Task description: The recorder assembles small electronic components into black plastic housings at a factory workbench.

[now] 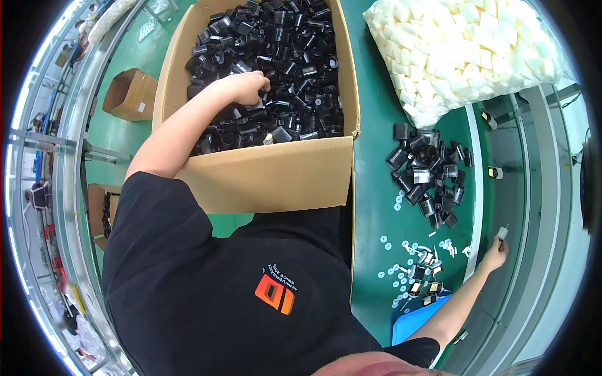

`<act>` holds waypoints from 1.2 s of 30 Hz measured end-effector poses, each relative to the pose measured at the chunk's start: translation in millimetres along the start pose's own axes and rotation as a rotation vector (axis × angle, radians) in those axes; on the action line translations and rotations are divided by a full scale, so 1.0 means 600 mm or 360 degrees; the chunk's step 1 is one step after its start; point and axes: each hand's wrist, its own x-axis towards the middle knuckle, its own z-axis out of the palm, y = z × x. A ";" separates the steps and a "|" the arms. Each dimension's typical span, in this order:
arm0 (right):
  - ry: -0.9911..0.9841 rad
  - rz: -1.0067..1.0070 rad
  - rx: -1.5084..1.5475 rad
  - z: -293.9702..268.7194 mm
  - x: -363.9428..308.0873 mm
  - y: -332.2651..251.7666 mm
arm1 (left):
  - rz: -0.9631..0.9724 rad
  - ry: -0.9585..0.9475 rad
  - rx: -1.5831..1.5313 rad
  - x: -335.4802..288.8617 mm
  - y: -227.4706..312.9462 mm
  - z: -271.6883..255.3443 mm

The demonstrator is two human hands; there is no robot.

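Observation:
My left hand (249, 88) reaches into a large cardboard box (269, 175) full of glossy black plastic caps (276, 37). Its fingers are curled closed among them; what they grip, if anything, is hidden. Far to the right, my right hand (495, 255) is raised by the grey metal frame beyond the table. Between its fingertips it pinches a small whitish block with a thin pin on top (502, 232). A heap of similar black caps (421, 175) lies on the green table (376, 188) between my two hands.
A clear bag of cream-white blocks (464, 50) lies at the table's far right. Small pale washers (384, 239), white pieces and small assemblies (433, 287) are scattered nearer me. A blue tray (401, 329) sits beneath my right forearm. Another cardboard box (130, 94) stands at left.

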 end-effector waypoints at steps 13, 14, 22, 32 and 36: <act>-0.0053 0.0303 0.2151 -0.195 -0.261 -0.267 | 0.0220 0.0003 -0.0167 -0.030 -0.006 -0.001; -0.0032 0.0395 0.2368 -0.204 -0.282 -0.277 | 0.0252 0.0072 -0.0269 -0.035 -0.005 -0.013; -0.0303 0.0262 0.2731 -0.200 -0.347 -0.320 | 0.1019 0.0541 -0.1430 -0.104 0.126 -0.124; -0.0064 0.0353 0.2780 -0.196 -0.331 -0.366 | 0.1530 0.0446 -0.1019 -0.089 0.250 -0.153; -0.0045 0.0330 0.2734 -0.189 -0.321 -0.383 | 0.1623 0.0378 -0.0804 -0.073 0.345 -0.153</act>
